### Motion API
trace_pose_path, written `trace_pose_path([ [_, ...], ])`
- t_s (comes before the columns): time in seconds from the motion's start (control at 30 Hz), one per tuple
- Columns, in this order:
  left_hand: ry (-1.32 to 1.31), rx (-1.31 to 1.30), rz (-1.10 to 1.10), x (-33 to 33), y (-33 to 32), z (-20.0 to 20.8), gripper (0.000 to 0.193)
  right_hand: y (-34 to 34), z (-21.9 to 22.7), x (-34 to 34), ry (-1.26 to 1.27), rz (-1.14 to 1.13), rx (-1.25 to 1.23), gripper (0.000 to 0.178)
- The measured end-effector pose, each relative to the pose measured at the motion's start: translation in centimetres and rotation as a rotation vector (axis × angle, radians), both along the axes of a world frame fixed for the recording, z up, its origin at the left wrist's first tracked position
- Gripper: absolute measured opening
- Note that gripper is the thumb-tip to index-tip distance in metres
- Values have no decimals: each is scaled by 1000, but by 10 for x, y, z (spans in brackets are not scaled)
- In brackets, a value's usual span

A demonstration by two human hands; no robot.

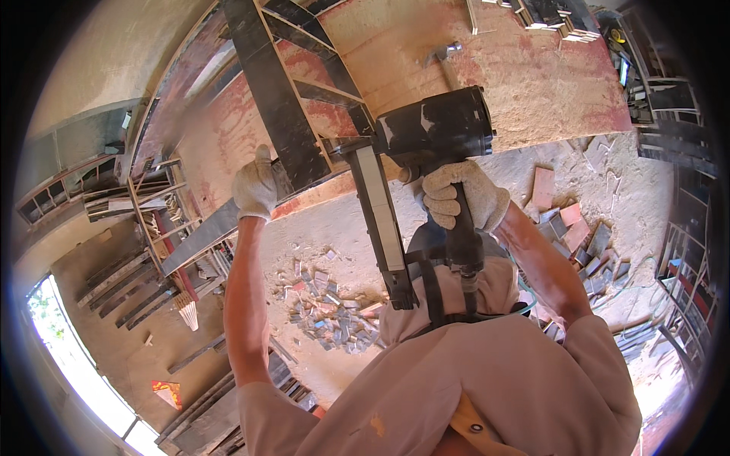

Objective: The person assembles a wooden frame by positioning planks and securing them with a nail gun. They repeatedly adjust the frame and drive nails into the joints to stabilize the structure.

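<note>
Gripping a chunky black nail gun (437, 133) by its handle, the right hand (462, 196) in a knit work glove was clenched tight around the grip, just right of centre in the view. That gun looked well worn, scuffed pale on its round black head, with one long straight magazine (384, 220) running down toward 6 o'clock and a hose fitting hanging off the bottom of the handle. Its nose sat against a dark wooden frame (277, 99) lying on the workbench (532, 76), up around 12 o'clock. The left hand (255, 186), also gloved, was closed over the near end of that frame's long rail at about 9 o'clock from the gun. Count-wise: one nail gun, two gloved hands, one frame under work, one hammer (443, 55) lying on the bench near 1 o'clock, and one stack of small wood pieces (555, 17) at the top edge. Offcuts (331, 308) littered the floor at 6 o'clock, with more scraps (578, 232) at 3 o'clock, too many and too jumbled to count. The gun's nose tip was hidden behind the magazine, the frame ran out of shot at the top, and everything near the rim was bent and blurry.
</note>
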State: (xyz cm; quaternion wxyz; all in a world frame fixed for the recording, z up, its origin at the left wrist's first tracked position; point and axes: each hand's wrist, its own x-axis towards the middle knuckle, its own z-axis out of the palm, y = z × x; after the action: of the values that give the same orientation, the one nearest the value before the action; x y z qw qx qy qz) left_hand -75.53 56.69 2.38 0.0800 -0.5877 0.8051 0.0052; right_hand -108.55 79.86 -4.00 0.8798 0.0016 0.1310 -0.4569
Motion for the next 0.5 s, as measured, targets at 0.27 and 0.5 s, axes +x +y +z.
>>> trace_pose_path([
  [0.27, 119, 9, 51, 4, -5, -3, 83, -2, -5, -3, -59, -37, 7, 32],
  [0.5, 231, 81, 129, 8, -2, -2, 83, 0, -26, -7, 4, -128, 200, 35],
])
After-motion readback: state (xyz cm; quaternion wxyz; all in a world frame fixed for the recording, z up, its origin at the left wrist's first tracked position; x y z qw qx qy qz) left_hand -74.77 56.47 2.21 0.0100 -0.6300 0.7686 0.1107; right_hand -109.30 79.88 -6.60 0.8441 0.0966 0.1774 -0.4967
